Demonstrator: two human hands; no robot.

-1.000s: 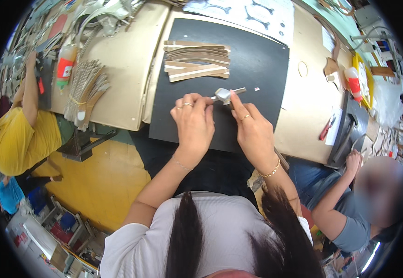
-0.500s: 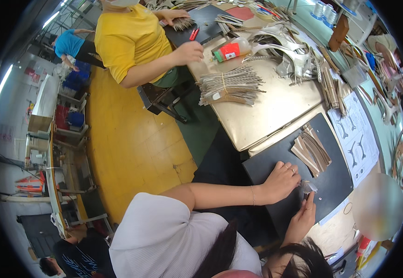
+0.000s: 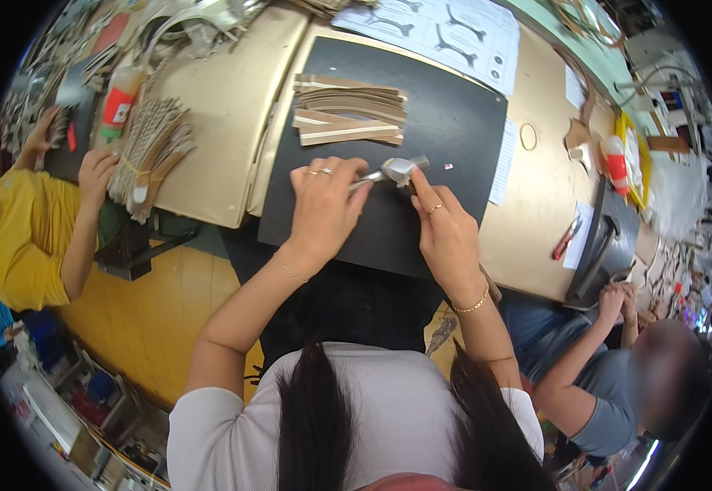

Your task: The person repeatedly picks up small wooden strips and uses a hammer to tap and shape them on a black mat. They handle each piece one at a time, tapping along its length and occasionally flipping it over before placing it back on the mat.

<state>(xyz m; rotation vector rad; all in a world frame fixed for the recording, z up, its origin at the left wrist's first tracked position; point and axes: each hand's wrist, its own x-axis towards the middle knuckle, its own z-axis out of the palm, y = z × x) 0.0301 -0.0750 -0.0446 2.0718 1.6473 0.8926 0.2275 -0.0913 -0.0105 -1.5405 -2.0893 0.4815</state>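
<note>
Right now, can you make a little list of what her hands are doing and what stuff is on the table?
left hand: lies on the black mat, fingers on a thin silvery piece
right hand: fingertips at the other end of that silvery piece
above the hands: a stack of brown strips on the mat
far edge: white sheet with dark shapes
left side: bundle of pale strips, beside a person in a yellow top
right side: red-handled tool

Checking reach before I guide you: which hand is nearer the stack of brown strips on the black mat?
Left. The left hand lies just below the stack of brown strips; the right hand sits lower and off to the right.
</note>
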